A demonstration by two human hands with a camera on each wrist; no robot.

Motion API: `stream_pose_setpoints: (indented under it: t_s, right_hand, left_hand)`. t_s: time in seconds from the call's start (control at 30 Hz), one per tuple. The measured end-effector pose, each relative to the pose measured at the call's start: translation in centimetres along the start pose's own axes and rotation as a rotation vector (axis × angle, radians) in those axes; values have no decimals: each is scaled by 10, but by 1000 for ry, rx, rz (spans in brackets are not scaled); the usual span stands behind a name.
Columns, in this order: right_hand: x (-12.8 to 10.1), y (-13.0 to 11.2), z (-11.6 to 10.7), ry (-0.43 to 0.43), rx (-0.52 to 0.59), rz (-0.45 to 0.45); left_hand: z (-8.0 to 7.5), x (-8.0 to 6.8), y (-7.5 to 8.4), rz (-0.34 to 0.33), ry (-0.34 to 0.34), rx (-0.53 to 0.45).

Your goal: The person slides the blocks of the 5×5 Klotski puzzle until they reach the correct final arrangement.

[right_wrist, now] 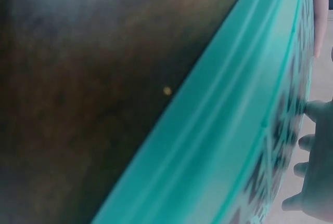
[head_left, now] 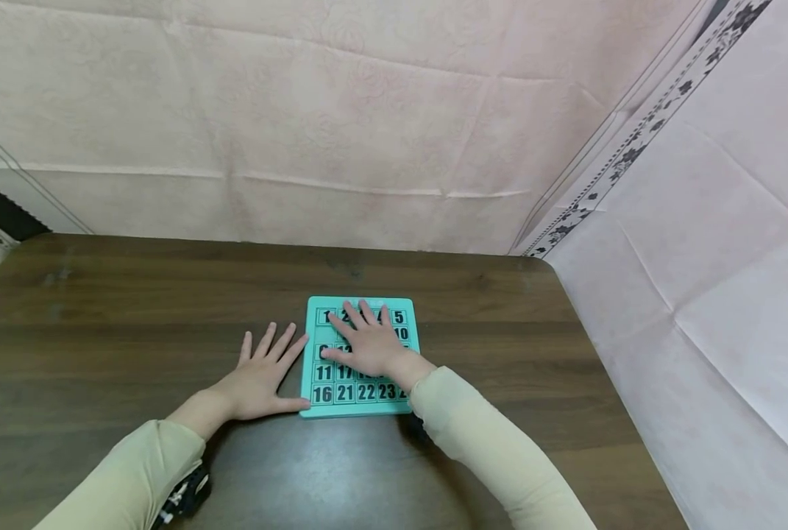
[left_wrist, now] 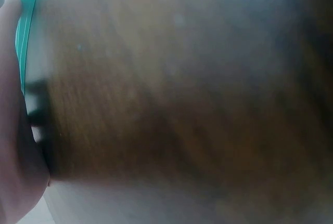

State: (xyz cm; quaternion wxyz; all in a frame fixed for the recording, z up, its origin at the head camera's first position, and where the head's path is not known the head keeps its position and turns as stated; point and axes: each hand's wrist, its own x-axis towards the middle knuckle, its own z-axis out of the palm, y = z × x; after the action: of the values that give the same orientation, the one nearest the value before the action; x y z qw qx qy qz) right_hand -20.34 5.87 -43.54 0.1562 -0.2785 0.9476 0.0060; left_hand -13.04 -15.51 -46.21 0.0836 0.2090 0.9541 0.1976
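My right grip (head_left: 367, 342) lies spread flat on the teal number slide puzzle (head_left: 394, 318); my left grip (head_left: 261, 379), fingers splayed, presses the desk (head_left: 135, 309) beside it.

Teal number puzzle board (head_left: 359, 408) has black digits on its tiles: top row shows 1 and 5, 10 under the 5, then 11 & 17, bottom row 16, 21, 22, 23. Rest covered by right hand (head_left: 367, 344).

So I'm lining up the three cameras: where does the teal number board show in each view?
Head: teal number board lies bottom centre, under the right hand.
Left wrist: only a thin teal edge at upper left.
Right wrist: its frame runs diagonally across the right half.
Shared landmark: the dark wooden table.
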Motion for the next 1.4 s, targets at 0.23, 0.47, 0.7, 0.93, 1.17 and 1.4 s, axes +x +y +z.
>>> stream_pose_setpoints:
  t_s: [0.23,0.47,0.7,0.93,1.17,1.4]
  right_hand:
    - [0,4,-1,0,19,7]
    - [-16,9,-2,22,30,-57]
    - [-46,2,1,36,-26,-179]
    - [-73,-9,12,15,-59,-314]
    - [-84,-17,23,-35,-84,-391]
    - [-87,-20,29,-13,-111,-411]
  left_hand:
    - [1,2,0,0,-1,6]
    - [3,3,-3,-3,-7,9]
    - [4,3,-4,-2,-12,10]
    - [3,3,-3,0,-19,3]
    - [4,3,-3,-3,-18,4]
    - [5,3,-4,-2,-11,8]
